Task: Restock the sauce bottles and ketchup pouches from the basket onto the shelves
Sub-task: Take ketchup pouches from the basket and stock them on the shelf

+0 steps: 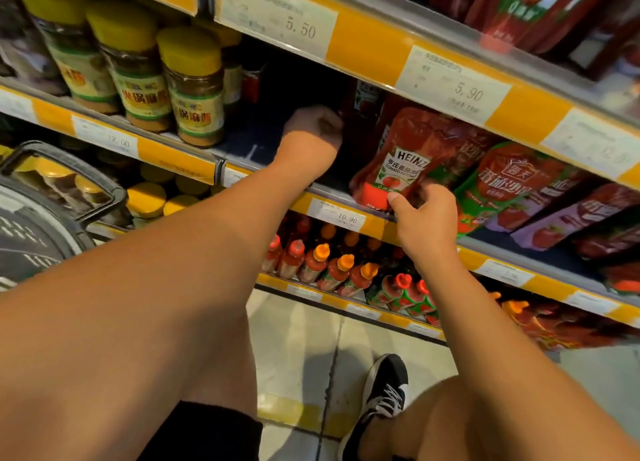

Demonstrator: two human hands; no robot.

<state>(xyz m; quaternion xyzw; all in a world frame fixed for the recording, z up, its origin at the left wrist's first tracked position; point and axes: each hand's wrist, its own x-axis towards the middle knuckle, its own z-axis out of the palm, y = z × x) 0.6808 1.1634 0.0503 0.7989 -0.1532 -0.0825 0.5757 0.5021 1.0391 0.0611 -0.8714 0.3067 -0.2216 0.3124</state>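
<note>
Heinz pouch (398,162) — its label reads "HEINZ" and "TOMATO KETCHUP" over a tomato picture — leans at the front of the middle shelf (346,197), and I use it as my landmark. My right hand (424,211) pinches its bottom edge, thumb on the red corner. Left of the pouch, my left hand (313,128) reaches deep into a dark gap; its fingers curl, but I cannot tell what they hold. Right of the pouch lie red-and-green pouches (502,186) with Chinese lettering. Below it a price tag (337,214) reads 10.90; above it, tags read 5.50 and 5.90. Far left stand yellow-capped jars (194,86) — below, orange-capped sauce bottles (339,270).
</note>
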